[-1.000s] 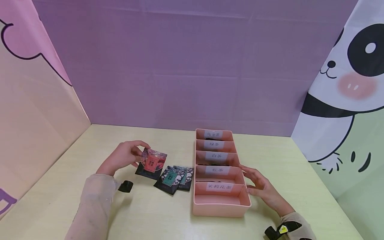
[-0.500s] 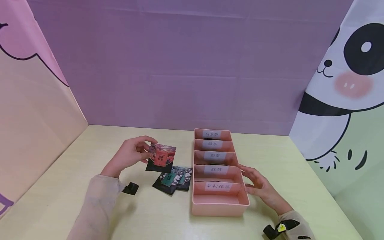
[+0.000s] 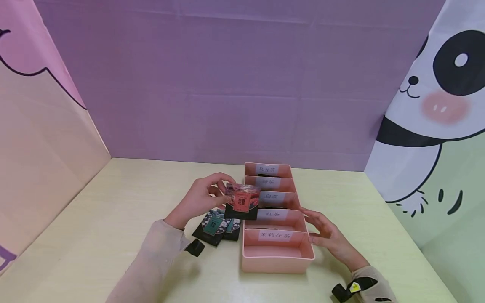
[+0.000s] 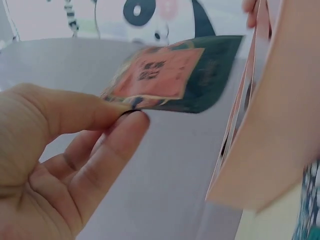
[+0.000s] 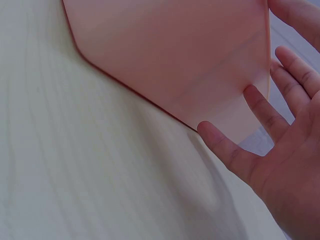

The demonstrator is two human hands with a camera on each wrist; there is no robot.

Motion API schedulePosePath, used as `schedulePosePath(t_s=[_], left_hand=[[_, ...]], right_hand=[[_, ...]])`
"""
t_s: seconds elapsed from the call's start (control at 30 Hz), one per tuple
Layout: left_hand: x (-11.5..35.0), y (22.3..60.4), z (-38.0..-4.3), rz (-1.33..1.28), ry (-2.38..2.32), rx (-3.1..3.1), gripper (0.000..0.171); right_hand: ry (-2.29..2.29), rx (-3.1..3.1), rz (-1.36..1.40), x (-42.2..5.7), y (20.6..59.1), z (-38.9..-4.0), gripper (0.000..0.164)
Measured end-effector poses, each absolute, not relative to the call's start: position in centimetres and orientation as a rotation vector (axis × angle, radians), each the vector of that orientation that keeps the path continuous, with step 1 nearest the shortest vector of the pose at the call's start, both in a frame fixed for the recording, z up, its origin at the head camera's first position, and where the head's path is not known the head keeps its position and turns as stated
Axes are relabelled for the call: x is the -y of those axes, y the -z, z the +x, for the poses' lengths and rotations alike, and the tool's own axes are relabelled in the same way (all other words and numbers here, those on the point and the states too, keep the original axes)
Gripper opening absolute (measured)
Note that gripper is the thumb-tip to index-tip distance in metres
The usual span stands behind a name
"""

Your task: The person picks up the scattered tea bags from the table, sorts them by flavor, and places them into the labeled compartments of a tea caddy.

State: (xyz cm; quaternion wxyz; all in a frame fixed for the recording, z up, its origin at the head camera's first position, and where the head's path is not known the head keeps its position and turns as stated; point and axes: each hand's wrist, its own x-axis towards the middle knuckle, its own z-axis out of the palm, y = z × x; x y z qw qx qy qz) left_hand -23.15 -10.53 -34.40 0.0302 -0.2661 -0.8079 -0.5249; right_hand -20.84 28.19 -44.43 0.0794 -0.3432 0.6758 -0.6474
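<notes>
My left hand point(image 3: 201, 200) pinches a tea sachet point(image 3: 242, 201) by its left edge between thumb and fingers. The sachet is dark with a red label and is raised at the left side of the pink divided box point(image 3: 274, 265), overlapping its middle compartments in the head view. In the left wrist view the sachet point(image 4: 155, 75) tilts toward the box wall point(image 4: 280, 110). My right hand point(image 3: 330, 239) rests along the box's right side. Its fingers are spread, with fingertips at the pink wall point(image 5: 175, 55) in the right wrist view.
Two dark sachets with green labels point(image 3: 212, 226) lie overlapping on the pale table point(image 3: 94, 219), left of the box. White paper labels point(image 3: 275, 235) mark the compartments, and dark edges show inside some. A purple backdrop point(image 3: 242, 84) stands behind the table.
My left hand has lifted the red-labelled sachet off the table and carried it right, past the green-labelled ones, to the box. The right hand has stayed at the box's side.
</notes>
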Motion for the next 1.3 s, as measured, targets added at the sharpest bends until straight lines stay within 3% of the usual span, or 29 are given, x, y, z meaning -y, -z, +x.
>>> schedulePosePath(t_s=[0.43, 0.97, 1.3], left_hand=[[5.5, 33.8, -23.3, -1.03, 1.528, 2.509, 0.038], [2.5, 34.8, -23.0, -1.346, 1.092, 2.571, 0.01], [1.7, 36.1, -22.5, -1.529, 0.858, 2.641, 0.008]], right_hand=[[1.926, -2.04, -0.979, -28.2, 44.1, -21.2, 0.058], [1.926, -2.029, -0.995, -28.1, 44.2, -21.0, 0.059], [1.911, -2.047, -0.945, -28.1, 44.3, -20.6, 0.058]])
